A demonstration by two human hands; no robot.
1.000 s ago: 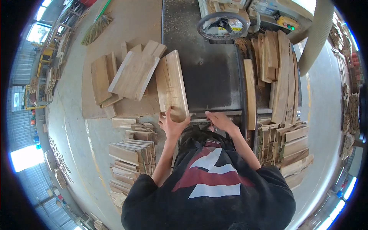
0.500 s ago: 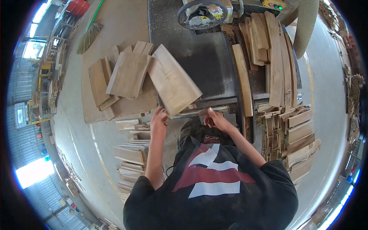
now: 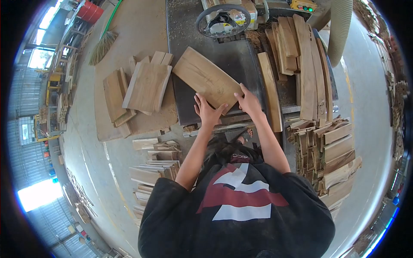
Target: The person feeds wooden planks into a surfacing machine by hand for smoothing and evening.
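A wide wooden board (image 3: 207,79) lies at a slant over the dark machine table (image 3: 241,58). My left hand (image 3: 208,111) grips its near edge, thumb pointing right and fingers partly hidden at the board's side. At the board's near right corner, my right hand (image 3: 249,102) is closed on the end with the thumb on top. Left of this board, another wide board (image 3: 147,87) rests on a pile of boards. A narrow wood strip (image 3: 270,91) lies lengthwise to the right of my right hand.
A black handwheel (image 3: 223,20) stands at the table's far end. Long offcuts (image 3: 309,71) lie on the right, above stacked wood pieces (image 3: 340,150). More stacked boards (image 3: 146,174) are at lower left. A broom (image 3: 103,48) and a ribbed hose (image 3: 341,32) are farther off.
The board has shifted right and farther onto the table. My left hand has moved right and forward to its near edge; my right hand, free before, now holds its corner.
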